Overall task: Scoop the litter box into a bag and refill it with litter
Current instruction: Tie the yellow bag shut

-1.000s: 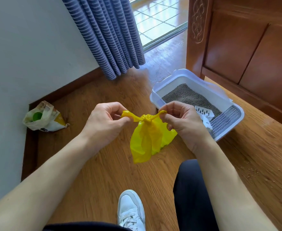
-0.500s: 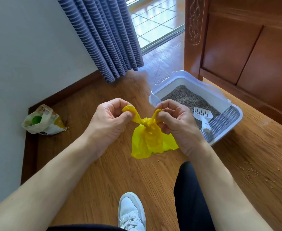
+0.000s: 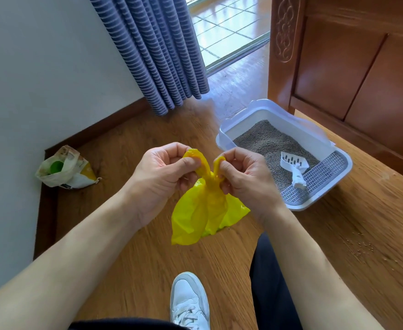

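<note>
A small yellow plastic bag (image 3: 203,210) hangs above the wooden floor in the middle of the view. My left hand (image 3: 164,172) pinches one twisted handle of it and my right hand (image 3: 245,175) pinches the other, the two handles standing up close together. To the right sits the white litter box (image 3: 226,136) holding grey litter (image 3: 264,141), with a white slotted scoop (image 3: 293,165) lying in it beside a grated step (image 3: 319,177). A crumpled litter sack (image 3: 67,167) with a green scoop inside lies by the wall at the left.
A striped blue curtain (image 3: 157,53) hangs behind, next to a glass door. A brown wooden cabinet (image 3: 353,60) stands right behind the litter box. Loose litter grains (image 3: 360,248) are scattered on the floor at the right. My white shoe (image 3: 188,301) is at the bottom.
The bag's handles were stretched out sideways with a knot between them; both hands have since turned them upward and brought them close together. The bag hangs slightly lower and looser.
</note>
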